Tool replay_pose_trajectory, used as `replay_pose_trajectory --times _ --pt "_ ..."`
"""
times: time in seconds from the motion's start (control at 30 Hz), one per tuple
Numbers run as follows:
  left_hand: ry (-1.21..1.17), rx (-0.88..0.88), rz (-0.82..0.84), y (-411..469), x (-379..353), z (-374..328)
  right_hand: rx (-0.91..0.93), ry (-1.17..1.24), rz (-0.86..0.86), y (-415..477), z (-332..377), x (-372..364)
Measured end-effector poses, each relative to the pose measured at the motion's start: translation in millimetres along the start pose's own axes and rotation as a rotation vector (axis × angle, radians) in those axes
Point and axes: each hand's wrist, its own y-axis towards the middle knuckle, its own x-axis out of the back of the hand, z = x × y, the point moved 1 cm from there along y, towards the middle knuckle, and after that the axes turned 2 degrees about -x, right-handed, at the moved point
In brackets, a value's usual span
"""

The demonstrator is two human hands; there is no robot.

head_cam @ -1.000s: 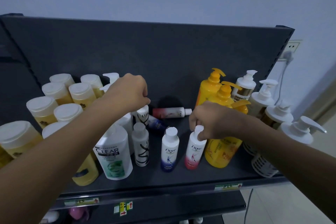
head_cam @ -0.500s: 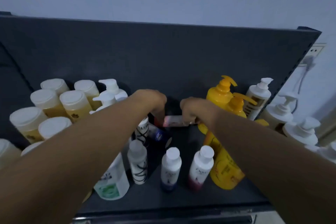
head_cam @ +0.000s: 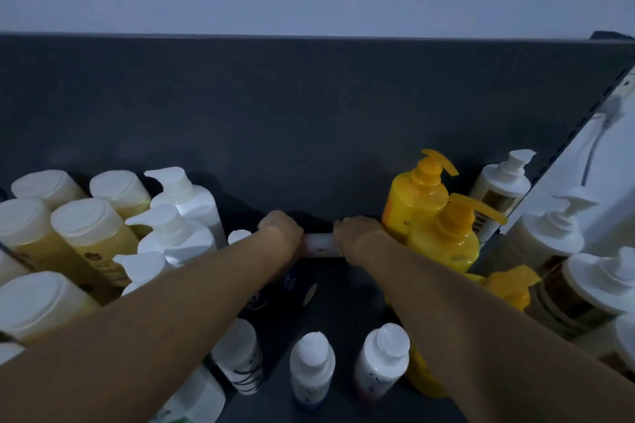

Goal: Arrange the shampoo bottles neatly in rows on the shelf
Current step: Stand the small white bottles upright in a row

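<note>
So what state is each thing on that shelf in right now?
Small white bottle: lying sideways, gripped at both ends.
Left hand: closed on it.
Right hand: closed on it.
Yellow pump bottles: upright.
Small capped bottles: upright, front row.

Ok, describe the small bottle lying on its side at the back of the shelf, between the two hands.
Only a short middle stretch of the small bottle shows; both ends are hidden. It looks like white plastic with a pinkish-red tinge near its lower edge, though the frame is dim and blurred. It lies on its side, running left to right, near the dark back panel. The left hand covers one end and the right hand the other, both closed around it. Whether it rests on the shelf or is lifted cannot be told.
</note>
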Motion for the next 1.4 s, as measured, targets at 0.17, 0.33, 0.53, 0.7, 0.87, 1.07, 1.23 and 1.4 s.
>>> replay_pose_trajectory --times 0.17,0.33,0.53,0.7,0.87,1.07,1.23,1.4 --pt "0.062 -0.121 -0.042 -4 0 -10 0.025 -0.090 0.059 -3 -2 -4" --pt "0.327 -0.301 -0.025 -9 -7 -15 -0.001 -0.065 0.030 -15 1 10" --pt "0.095 -0.386 -0.040 -19 -6 -15 -0.092 -0.002 -0.081 -36 8 32" --pt "0.040 -0.440 -0.140 -27 -7 -10 -0.097 -0.078 -0.183 -66 15 54" --pt "0.084 -0.412 -0.322 -44 -5 -11 -0.071 0.024 -0.312 -91 12 76" --pt "0.214 -0.364 -0.371 -68 8 -9 -0.060 0.103 -0.318 -110 5 76" --pt "0.064 -0.288 -0.363 -88 26 -8 -0.049 0.121 -0.300 -119 -6 68" --pt "-0.372 -0.209 -0.509 -95 22 8 -0.017 0.167 -0.334 -127 -15 60"
